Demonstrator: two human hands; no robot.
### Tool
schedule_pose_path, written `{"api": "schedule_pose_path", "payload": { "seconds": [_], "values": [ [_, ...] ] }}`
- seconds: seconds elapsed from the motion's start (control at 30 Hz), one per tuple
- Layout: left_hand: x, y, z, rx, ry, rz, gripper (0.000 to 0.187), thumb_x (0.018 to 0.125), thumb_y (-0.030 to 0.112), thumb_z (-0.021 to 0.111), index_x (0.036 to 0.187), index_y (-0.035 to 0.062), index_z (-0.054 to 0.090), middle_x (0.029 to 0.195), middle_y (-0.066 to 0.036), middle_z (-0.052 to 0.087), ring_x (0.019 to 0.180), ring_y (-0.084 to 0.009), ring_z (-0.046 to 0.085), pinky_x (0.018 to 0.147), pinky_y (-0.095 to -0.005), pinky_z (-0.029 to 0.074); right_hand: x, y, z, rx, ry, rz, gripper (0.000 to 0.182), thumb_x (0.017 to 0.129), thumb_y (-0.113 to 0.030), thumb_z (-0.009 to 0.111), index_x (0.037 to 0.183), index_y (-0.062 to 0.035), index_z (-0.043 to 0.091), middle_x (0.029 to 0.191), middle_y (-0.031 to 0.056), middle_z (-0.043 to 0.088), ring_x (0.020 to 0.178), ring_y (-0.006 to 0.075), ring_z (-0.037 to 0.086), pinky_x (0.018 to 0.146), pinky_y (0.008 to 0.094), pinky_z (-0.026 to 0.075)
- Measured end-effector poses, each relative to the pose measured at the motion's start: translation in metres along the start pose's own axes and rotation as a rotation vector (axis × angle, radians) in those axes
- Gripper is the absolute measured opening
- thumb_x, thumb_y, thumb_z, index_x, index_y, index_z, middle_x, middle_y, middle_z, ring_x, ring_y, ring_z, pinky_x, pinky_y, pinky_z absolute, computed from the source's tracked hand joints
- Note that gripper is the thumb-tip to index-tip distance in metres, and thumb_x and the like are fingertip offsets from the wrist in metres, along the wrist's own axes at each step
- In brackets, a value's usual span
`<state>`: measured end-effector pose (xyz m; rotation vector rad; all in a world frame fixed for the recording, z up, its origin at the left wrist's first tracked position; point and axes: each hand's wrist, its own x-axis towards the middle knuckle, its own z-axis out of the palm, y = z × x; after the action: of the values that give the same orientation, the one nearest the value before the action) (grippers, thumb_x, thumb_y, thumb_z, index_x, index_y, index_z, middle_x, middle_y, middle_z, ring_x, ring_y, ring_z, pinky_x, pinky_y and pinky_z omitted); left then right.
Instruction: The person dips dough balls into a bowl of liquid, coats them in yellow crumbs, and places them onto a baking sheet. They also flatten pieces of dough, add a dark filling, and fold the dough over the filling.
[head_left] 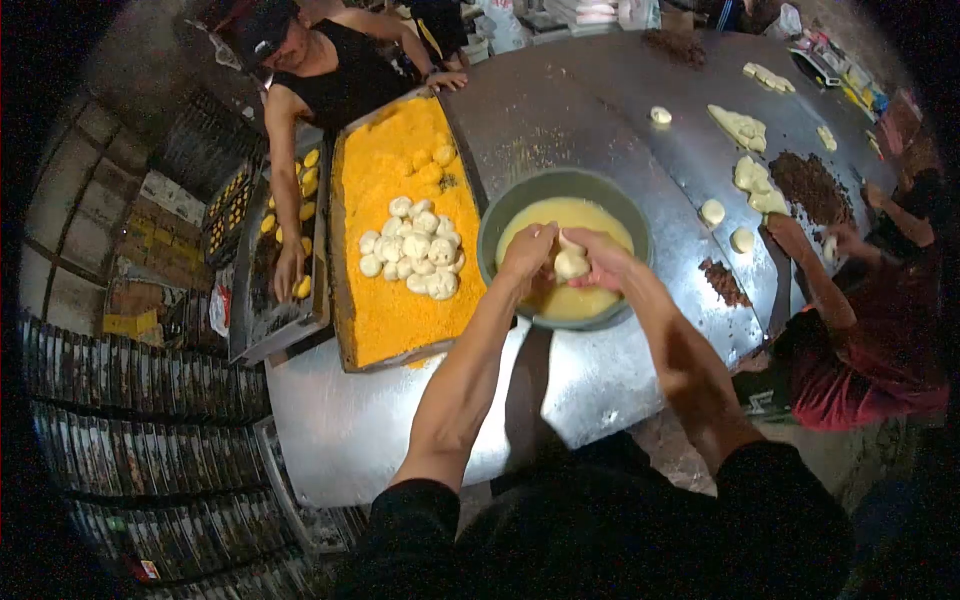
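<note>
Both my hands are over a grey-green basin [640, 215] of pale yellow liquid [530, 215]. A pale dough ball [572, 262] is between them. My right hand [603, 262] has its fingers wrapped round the dough. My left hand [530, 254] is closed at the dough's left side, its fingertips partly hidden. Left of the basin lies a tray [345, 350] of orange-yellow crumbs [390, 315], with a heap of white dough balls [418, 248] on the crumbs and several crumb-coated ones [430, 172] behind.
At the left, a person reaches into a dark tray [270, 325] of yellow pieces. Dough pieces [738, 130] and brown filling [810, 188] lie on the metal table [330, 430] at the right, where other people's hands work. Stacked trays [130, 380] stand lower left.
</note>
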<state>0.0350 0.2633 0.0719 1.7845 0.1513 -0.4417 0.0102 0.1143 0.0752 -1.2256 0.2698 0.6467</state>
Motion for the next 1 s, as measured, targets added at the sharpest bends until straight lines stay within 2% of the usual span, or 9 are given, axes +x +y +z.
{"api": "schedule_pose_path", "payload": {
  "seconds": [0.2,0.53,0.63,0.73,0.8,0.87,0.9,0.93,1.0],
  "values": [
    [-0.015,0.017,-0.007,-0.07,-0.234,-0.039,0.032,0.093,0.032,0.046,0.092,0.0028,0.059,0.077,-0.006,0.06,0.063,-0.0145,0.056,0.046,-0.0288,0.044,0.007,0.003,-0.002,-0.105,0.039,-0.083,0.039,0.092,-0.038,0.051,0.119,-0.0108,0.048,0.095,0.0071,0.063,0.073,0.0198,0.065,0.055,0.0344,0.056],
    [-0.037,-0.024,-0.09,-0.243,0.065,0.44,0.032,0.09,0.028,0.048,0.098,0.0005,0.061,0.084,-0.011,0.063,0.065,-0.0188,0.061,0.051,-0.0299,0.049,-0.011,-0.011,0.133,-0.167,0.169,-0.262,0.042,0.09,-0.036,0.055,0.121,-0.0093,0.048,0.098,0.0074,0.061,0.075,0.0178,0.064,0.054,0.0293,0.055],
    [-0.064,-0.012,-0.175,-0.429,-0.008,0.266,0.035,0.092,0.029,0.039,0.103,0.0025,0.059,0.092,-0.01,0.062,0.077,-0.0159,0.06,0.062,-0.0308,0.05,0.038,-0.014,0.193,-0.228,-0.049,-0.248,0.048,0.088,-0.035,0.056,0.126,-0.0081,0.045,0.107,0.008,0.06,0.086,0.0185,0.063,0.063,0.033,0.056],
    [-0.056,-0.04,-0.243,-0.593,-0.04,0.08,0.061,0.096,0.054,0.029,0.121,0.004,0.051,0.107,-0.007,0.063,0.095,-0.0232,0.062,0.083,-0.0362,0.05,0.08,-0.005,0.235,-0.104,-0.07,-0.344,0.042,0.087,-0.029,0.057,0.121,-0.0047,0.052,0.1,0.0087,0.063,0.084,0.0192,0.064,0.067,0.0355,0.056],
    [-0.008,-0.118,-0.268,-0.207,0.274,0.114,0.059,0.095,0.055,0.03,0.126,0.008,0.048,0.113,-0.009,0.06,0.105,-0.0233,0.055,0.088,-0.0394,0.043,0.133,0.019,0.218,-0.505,0.221,-0.399,0.03,0.085,-0.022,0.057,0.106,-0.0017,0.063,0.092,0.0116,0.066,0.083,0.0203,0.064,0.066,0.036,0.054],
    [-0.013,-0.161,-0.29,-0.025,0.152,0.085,0.056,0.095,0.048,0.036,0.125,0.0031,0.049,0.116,-0.012,0.059,0.11,-0.0259,0.053,0.092,-0.0373,0.041,0.143,0.061,0.205,-0.628,0.573,-0.244,0.025,0.082,-0.019,0.057,0.094,-0.0011,0.069,0.091,0.0169,0.066,0.084,0.0235,0.065,0.067,0.0374,0.053],
    [-0.008,-0.189,-0.287,0.033,0.271,0.055,0.053,0.09,0.04,0.043,0.125,0.0016,0.05,0.117,-0.019,0.058,0.111,-0.0312,0.054,0.094,-0.0386,0.04,0.206,0.144,0.108,-0.628,0.573,-0.246,0.025,0.082,-0.019,0.057,0.094,-0.0011,0.069,0.091,0.0169,0.066,0.084,0.0235,0.065,0.067,0.0374,0.053],
    [-0.008,-0.213,-0.279,0.094,0.386,0.017,0.052,0.084,0.033,0.05,0.125,0.0002,0.05,0.118,-0.025,0.057,0.111,-0.0364,0.054,0.097,-0.0399,0.039,0.29,0.216,0.083,-0.444,0.385,-0.575,0.028,0.086,-0.011,0.041,0.103,0.0014,0.06,0.089,0.0173,0.062,0.081,0.0307,0.061,0.064,0.0483,0.048],
    [-0.014,-0.214,-0.26,0.054,0.489,-0.035,0.05,0.082,0.028,0.052,0.123,-0.0008,0.05,0.117,-0.025,0.057,0.111,-0.0362,0.055,0.095,-0.0401,0.041,0.213,0.187,0.155,-0.185,0.407,-0.064,0.032,0.086,-0.014,0.041,0.108,0.0021,0.058,0.1,0.0192,0.061,0.085,0.0308,0.061,0.07,0.0465,0.051]
  ]
}}
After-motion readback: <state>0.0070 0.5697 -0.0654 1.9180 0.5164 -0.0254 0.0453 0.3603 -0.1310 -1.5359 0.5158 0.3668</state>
